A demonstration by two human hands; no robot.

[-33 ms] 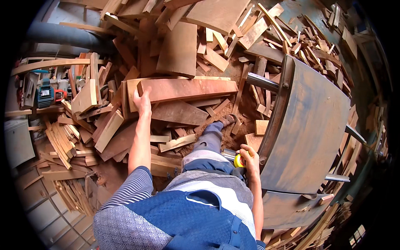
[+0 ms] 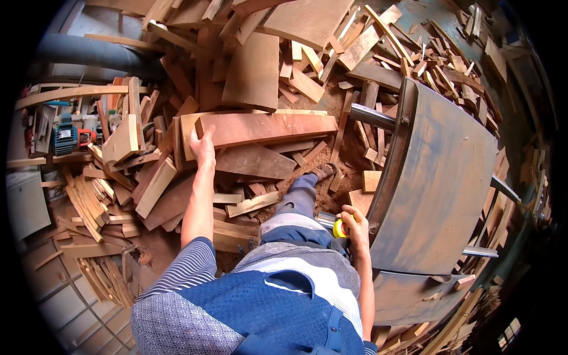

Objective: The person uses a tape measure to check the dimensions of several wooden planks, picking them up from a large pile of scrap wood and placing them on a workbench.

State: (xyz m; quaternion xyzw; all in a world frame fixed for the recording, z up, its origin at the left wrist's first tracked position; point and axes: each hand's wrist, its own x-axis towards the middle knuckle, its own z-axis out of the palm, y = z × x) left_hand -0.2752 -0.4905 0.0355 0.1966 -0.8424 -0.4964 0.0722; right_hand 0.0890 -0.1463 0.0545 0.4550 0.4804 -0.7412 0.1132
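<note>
My left hand [image 2: 202, 145] is at the near left end of a thick reddish wooden plank [image 2: 269, 128], with its thumb and fingers around that end. The plank lies roughly level on top of a heap of timber, with a paler board [image 2: 188, 136] behind it and a broad brown board [image 2: 255, 161] below. Beside my right thigh, my right hand [image 2: 357, 227] is closed around a yellow tape measure [image 2: 339, 229]. No drawn-out blade can be made out.
A large metal machine table [image 2: 441, 183] with protruding steel bars [image 2: 373, 116] stands close on my right. Offcuts [image 2: 307, 86] are piled all around, with sawdust near my shoe [image 2: 324, 170]. On the left are a teal power tool [image 2: 66, 137] and a grey pipe [image 2: 97, 53].
</note>
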